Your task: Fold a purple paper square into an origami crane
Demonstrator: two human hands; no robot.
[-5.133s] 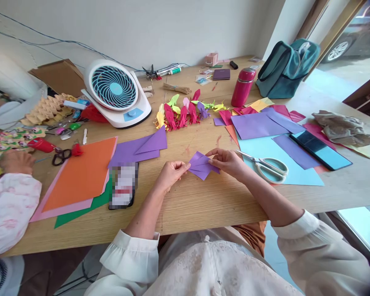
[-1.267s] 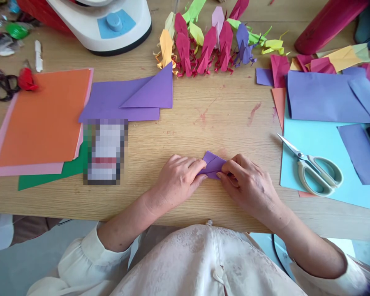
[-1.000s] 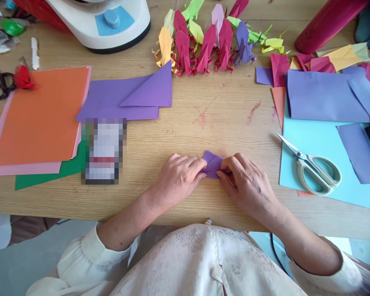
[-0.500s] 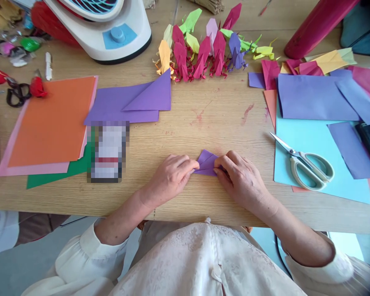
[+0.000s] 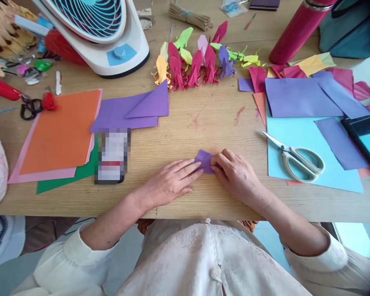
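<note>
A small folded piece of purple paper (image 5: 206, 160) lies on the wooden table in front of me, with creases across its top. My left hand (image 5: 172, 181) rests flat with fingers stretched out, the fingertips pressing on the paper's left edge. At the other side, my right hand (image 5: 234, 172) has its thumb and index finger pinched on the paper's right end, hiding that part. Scissors (image 5: 299, 158) with pale handles lie to the right on a light blue sheet (image 5: 342, 176).
Folded paper insects (image 5: 194, 68) in several colours stand at the back, right of a white fan (image 5: 123, 53). Orange paper (image 5: 61, 131), a purple sheet (image 5: 126, 109) and a blurred-out phone (image 5: 112, 158) lie left. A red bottle (image 5: 296, 37) and purple sheets (image 5: 302, 98) are at right.
My left hand has opened from a pinch and laid its fingers flat on the paper's left edge. My right hand keeps its pinch. The camera view has tilted up slightly.
</note>
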